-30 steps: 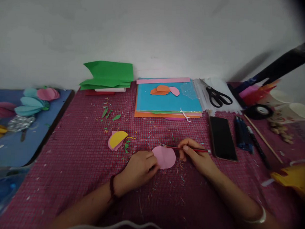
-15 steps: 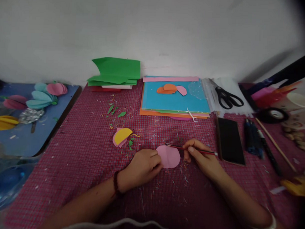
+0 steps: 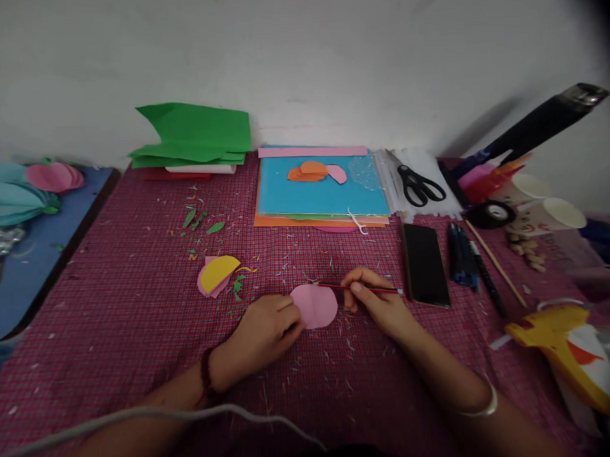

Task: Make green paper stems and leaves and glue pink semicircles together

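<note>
A pink rounded paper cutout (image 3: 314, 307) lies on the checked cloth with a faint crease down its middle. Curled fingers of my left hand (image 3: 274, 324) grip its left edge against the cloth; the fingertips are partly hidden. Between thumb and fingers, my right hand (image 3: 375, 297) holds a thin red-and-black pencil (image 3: 383, 290) nearly level. The pencil's tip is at the cutout's upper edge. Left of my left hand rests a folded yellow paper piece (image 3: 221, 273) on pink paper pieces (image 3: 205, 285), with green scraps (image 3: 238, 286) beside them.
Behind the hands lie blue sheets (image 3: 310, 202) with orange cutouts (image 3: 312, 170), and green paper (image 3: 203, 131). To the right are scissors (image 3: 420, 186), a phone (image 3: 426, 266), pens (image 3: 462, 261) and a yellow glue gun (image 3: 556, 324). A white cable (image 3: 198, 415) crosses the front. Paper fruits (image 3: 54, 177) sit on a blue surface.
The view has turned right, so everything sits further left in the picture. Both hands keep their grips, and the pencil tip stays by the cutout's upper edge.
</note>
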Demonstrator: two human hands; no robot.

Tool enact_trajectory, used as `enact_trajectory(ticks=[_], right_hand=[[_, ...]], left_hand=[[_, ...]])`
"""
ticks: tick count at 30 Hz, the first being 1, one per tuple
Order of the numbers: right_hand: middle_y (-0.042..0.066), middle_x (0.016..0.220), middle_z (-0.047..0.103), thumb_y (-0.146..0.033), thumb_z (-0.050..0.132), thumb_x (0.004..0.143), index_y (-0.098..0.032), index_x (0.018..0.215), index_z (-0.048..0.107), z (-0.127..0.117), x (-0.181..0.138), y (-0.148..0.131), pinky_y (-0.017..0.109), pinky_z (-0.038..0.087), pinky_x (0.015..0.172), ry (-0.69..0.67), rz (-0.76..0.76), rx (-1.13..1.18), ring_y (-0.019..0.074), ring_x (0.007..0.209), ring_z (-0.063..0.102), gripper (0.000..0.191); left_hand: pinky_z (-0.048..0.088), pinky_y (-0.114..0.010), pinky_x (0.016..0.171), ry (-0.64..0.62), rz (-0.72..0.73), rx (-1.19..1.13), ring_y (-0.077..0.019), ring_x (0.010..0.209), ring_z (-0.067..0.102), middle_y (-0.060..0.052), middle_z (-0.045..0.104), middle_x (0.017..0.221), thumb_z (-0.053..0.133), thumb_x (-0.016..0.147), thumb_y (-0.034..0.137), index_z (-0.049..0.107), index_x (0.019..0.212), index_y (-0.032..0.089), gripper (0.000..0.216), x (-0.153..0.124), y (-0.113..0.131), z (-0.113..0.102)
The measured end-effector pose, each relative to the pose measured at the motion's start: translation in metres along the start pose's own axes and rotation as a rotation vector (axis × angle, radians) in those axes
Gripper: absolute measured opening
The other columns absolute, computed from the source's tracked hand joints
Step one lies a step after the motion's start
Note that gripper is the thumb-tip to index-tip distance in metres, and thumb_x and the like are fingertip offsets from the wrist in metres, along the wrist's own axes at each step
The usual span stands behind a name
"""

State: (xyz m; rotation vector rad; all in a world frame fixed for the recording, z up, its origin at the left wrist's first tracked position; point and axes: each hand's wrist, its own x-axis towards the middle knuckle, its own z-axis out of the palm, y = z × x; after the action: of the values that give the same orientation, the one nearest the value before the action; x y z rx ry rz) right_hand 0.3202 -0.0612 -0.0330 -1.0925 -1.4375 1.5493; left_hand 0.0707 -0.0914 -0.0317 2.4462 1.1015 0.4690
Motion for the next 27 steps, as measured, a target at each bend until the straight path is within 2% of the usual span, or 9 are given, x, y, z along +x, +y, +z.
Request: enact_trajectory(ticks=[8, 11, 14, 16, 18, 20, 22, 24, 27], right_hand=[[-0.003, 0.065, 0.061, -0.031, 0.052, 0.095, -0.020, 0.093, 0.059, 0.002, 0.001, -0.001, 0.023, 0.044, 0.052, -0.005, -0.024, 0.019, 0.0103, 0.054, 0.055, 0.013], [-0.003, 0.067, 0.061, -0.026, 0.051, 0.095, -0.023, 0.094, 0.058, 0.004, -0.004, -0.005, 0.024, 0.046, 0.055, 0.149, -0.138, -0.012, 0.0111, 0.058, 0.057, 0.008], [0.000, 0.081, 0.063, -0.018, 0.054, 0.091, -0.024, 0.095, 0.060, -0.001, -0.009, -0.012, 0.028, 0.049, 0.069, 0.336, -0.323, -0.279, 0.0140, 0.074, 0.061, 0.009], [0.003, 0.092, 0.063, -0.014, 0.054, 0.089, -0.023, 0.100, 0.061, -0.011, -0.007, -0.016, 0.033, 0.049, 0.079, 0.318, -0.401, -0.562, 0.0173, 0.086, 0.061, 0.016], [0.006, 0.100, 0.063, -0.010, 0.052, 0.087, -0.022, 0.109, 0.060, -0.022, -0.003, -0.019, 0.038, 0.048, 0.085, 0.247, -0.431, -0.827, 0.0214, 0.095, 0.060, 0.027], [0.010, 0.112, 0.063, -0.006, 0.049, 0.085, -0.021, 0.121, 0.056, -0.031, 0.002, -0.021, 0.046, 0.045, 0.092, 0.217, -0.412, -1.055, 0.0261, 0.104, 0.058, 0.040], [0.012, 0.127, 0.058, -0.003, 0.046, 0.083, -0.021, 0.129, 0.051, -0.034, 0.005, -0.025, 0.053, 0.039, 0.098, 0.256, -0.377, -1.205, 0.0302, 0.114, 0.054, 0.050], [0.014, 0.131, 0.055, -0.004, 0.045, 0.084, -0.019, 0.131, 0.049, -0.028, 0.004, -0.028, 0.053, 0.037, 0.101, 0.301, -0.342, -1.205, 0.0303, 0.118, 0.052, 0.050], [0.011, 0.107, 0.067, -0.012, 0.046, 0.088, -0.017, 0.126, 0.052, -0.006, -0.004, -0.031, 0.039, 0.050, 0.088, 0.222, -0.249, -0.969, 0.0225, 0.097, 0.064, 0.039]], left_hand=[[0.043, -0.028, 0.064, 0.008, -0.009, 0.003, -0.0152, 0.068, 0.055, -0.002, 0.062, 0.072, 0.054, 0.088, 0.020, 0.062, 0.076, 0.017, 0.015, 0.002, 0.001, -0.003], [0.042, -0.028, 0.062, 0.013, -0.027, 0.007, -0.0154, 0.067, 0.054, -0.002, 0.061, 0.070, 0.056, 0.087, 0.019, 0.059, 0.072, 0.017, 0.015, 0.001, 0.001, -0.001], [0.041, -0.027, 0.061, 0.050, -0.067, -0.016, -0.0155, 0.066, 0.054, -0.001, 0.061, 0.070, 0.059, 0.083, 0.016, 0.058, 0.075, 0.017, 0.008, -0.001, 0.000, 0.000], [0.042, -0.028, 0.064, 0.067, -0.058, -0.030, -0.0161, 0.071, 0.056, -0.001, 0.064, 0.076, 0.059, 0.084, 0.016, 0.061, 0.085, 0.018, 0.003, -0.002, 0.000, 0.000], [0.043, -0.028, 0.066, 0.054, -0.022, -0.032, -0.0161, 0.073, 0.058, -0.002, 0.065, 0.079, 0.055, 0.087, 0.017, 0.063, 0.091, 0.019, 0.009, -0.002, 0.000, 0.000], [0.044, -0.028, 0.067, 0.037, 0.000, -0.025, -0.0155, 0.073, 0.058, -0.002, 0.064, 0.078, 0.052, 0.089, 0.018, 0.064, 0.089, 0.020, 0.012, -0.002, 0.001, -0.002], [0.044, -0.027, 0.068, 0.030, 0.005, -0.024, -0.0152, 0.072, 0.058, -0.002, 0.063, 0.076, 0.051, 0.090, 0.018, 0.065, 0.086, 0.020, 0.015, -0.001, 0.001, -0.003], [0.044, -0.027, 0.068, 0.032, 0.002, -0.021, -0.0153, 0.074, 0.058, -0.003, 0.063, 0.076, 0.051, 0.090, 0.018, 0.066, 0.087, 0.020, 0.015, -0.001, 0.000, -0.003], [0.044, -0.028, 0.068, 0.010, -0.007, -0.019, -0.0159, 0.074, 0.058, -0.003, 0.063, 0.077, 0.051, 0.090, 0.018, 0.066, 0.088, 0.020, 0.015, 0.000, 0.000, -0.004]])
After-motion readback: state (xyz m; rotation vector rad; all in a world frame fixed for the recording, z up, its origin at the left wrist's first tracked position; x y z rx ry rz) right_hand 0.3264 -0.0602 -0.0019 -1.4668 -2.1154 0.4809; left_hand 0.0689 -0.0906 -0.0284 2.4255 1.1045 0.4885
